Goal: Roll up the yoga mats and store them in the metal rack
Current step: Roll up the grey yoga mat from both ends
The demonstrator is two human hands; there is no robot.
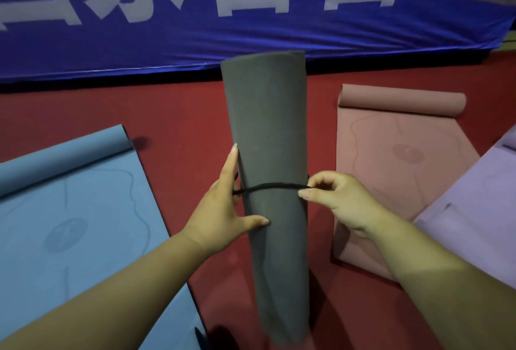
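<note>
A rolled dark grey yoga mat [269, 126] is held up in front of me, its length running away from me. A black elastic band [273, 186] runs across its middle. My left hand [223, 210] holds the roll's left side, thumb pressed on the front and a finger hooked in the band. My right hand [337, 199] pinches the band at the roll's right edge. A blue mat [69, 210] lies partly unrolled on the left. A pink mat [391, 160] lies partly unrolled on the right, a lilac mat [480, 199] beside it. No metal rack is in view.
The floor is red carpet [181, 132]. A blue banner [251, 34] with large white characters hangs along the far side, down to the floor. Mats flank me on both sides with a strip of carpet between them.
</note>
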